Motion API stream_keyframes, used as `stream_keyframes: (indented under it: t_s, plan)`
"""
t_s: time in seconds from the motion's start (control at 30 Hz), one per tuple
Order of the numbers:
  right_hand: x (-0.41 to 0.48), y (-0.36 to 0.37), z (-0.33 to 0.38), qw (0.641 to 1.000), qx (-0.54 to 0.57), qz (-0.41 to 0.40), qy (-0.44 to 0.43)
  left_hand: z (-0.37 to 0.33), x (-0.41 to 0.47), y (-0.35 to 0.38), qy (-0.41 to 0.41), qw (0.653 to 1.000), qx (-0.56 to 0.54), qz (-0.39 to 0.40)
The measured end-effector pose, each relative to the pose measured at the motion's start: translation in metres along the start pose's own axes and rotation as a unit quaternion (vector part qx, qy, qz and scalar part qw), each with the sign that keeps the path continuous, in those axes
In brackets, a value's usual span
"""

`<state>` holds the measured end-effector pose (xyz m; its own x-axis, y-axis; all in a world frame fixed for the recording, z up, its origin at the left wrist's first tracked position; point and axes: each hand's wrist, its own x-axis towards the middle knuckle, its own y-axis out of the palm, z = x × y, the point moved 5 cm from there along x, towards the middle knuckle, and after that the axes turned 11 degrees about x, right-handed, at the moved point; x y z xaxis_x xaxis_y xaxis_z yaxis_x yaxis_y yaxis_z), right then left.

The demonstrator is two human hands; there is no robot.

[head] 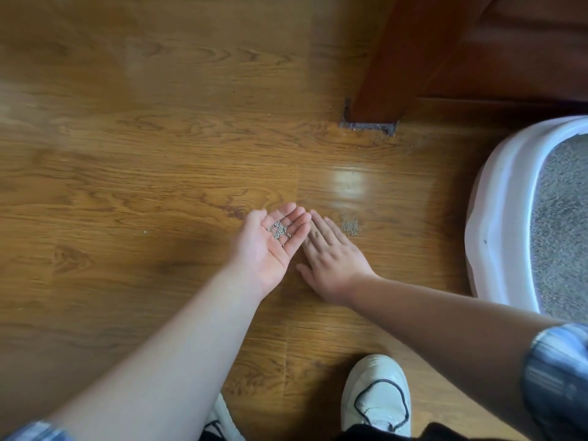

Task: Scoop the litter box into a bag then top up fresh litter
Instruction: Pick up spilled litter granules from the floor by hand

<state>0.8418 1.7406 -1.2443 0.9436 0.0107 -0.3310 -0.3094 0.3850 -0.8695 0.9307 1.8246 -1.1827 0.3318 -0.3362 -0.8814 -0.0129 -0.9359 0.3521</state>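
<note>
My left hand (270,246) is turned palm up just above the wooden floor (127,186), cupping a small heap of grey litter granules (280,230). Beside it, my right hand (331,259) lies palm down with straight fingers on the floor, its fingertips close to the left hand's fingers. A small pile of spilled litter (350,227) sits on the floor just right of the right hand's fingers. The white litter box (496,198), filled with grey litter (563,224), stands at the right edge, partly cut off.
A dark red-brown wooden furniture leg (391,90) with dust at its base stands at the back, just left of the litter box. Stray granules dot the floor near it. My white shoes (375,396) are at the bottom of the view.
</note>
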Motion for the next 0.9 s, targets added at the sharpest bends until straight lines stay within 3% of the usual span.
stream_keyframes:
  t_s: [0.17, 0.43, 0.63, 0.9]
  plan:
    - [-0.039, 0.016, 0.016, 0.999, 0.008, 0.000, -0.038, 0.002, -0.001, 0.001, 0.000, 1.000, 0.010, 0.001]
    - [-0.047, 0.005, -0.024, 0.998, 0.023, -0.021, 0.062, 0.014, 0.007, 0.005, -0.008, 1.000, 0.026, 0.001]
    - [-0.080, 0.013, -0.019, 1.000, 0.015, -0.009, -0.009, 0.015, 0.008, 0.005, -0.007, 0.999, 0.034, 0.004]
    - [-0.075, 0.004, -0.040, 0.997, 0.012, -0.013, 0.072, 0.026, 0.010, 0.008, -0.015, 0.999, 0.033, 0.012]
